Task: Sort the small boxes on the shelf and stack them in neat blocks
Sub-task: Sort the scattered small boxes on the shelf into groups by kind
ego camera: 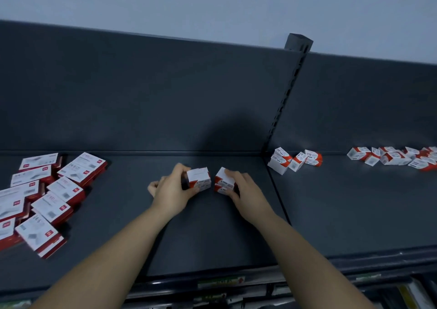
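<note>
On the dark grey shelf [212, 233] my left hand [171, 189] grips a small stack of white-and-red boxes [199, 178] from its left side, thumb in front. My right hand [243, 190] grips a second small stack of the same boxes [223, 180] just to the right. A narrow gap separates the two stacks. Three loose small boxes [294, 160] lie at the back right by the upright post. Several more small boxes [395, 158] are scattered at the far right.
A jumble of larger flat white-and-red boxes [45, 197] covers the shelf's left end. The dark back panel [142, 96] rises behind. A slotted upright post [287, 96] divides two shelf sections. The front edge carries label strips [220, 281].
</note>
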The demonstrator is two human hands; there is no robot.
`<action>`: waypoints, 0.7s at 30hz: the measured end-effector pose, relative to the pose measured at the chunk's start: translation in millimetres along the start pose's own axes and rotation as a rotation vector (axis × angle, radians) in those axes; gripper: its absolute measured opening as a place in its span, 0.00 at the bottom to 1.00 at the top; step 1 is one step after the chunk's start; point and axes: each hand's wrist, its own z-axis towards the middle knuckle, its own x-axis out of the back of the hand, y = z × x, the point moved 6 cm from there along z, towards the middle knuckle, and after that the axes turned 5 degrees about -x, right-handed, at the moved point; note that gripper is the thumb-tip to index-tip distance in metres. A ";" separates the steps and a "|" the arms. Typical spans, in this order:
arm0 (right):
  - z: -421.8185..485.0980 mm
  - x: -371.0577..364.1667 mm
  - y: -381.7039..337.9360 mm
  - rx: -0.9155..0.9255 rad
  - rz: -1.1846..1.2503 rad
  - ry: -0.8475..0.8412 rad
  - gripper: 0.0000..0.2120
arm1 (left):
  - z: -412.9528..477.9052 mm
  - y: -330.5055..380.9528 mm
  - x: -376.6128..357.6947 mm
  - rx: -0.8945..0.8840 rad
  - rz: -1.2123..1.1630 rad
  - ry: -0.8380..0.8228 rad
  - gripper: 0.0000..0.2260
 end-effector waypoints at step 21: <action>87.9 -4.2 -6.7 -0.046 0.019 -0.053 0.25 | 76.4 -5.2 -10.9 0.116 0.073 0.068 0.18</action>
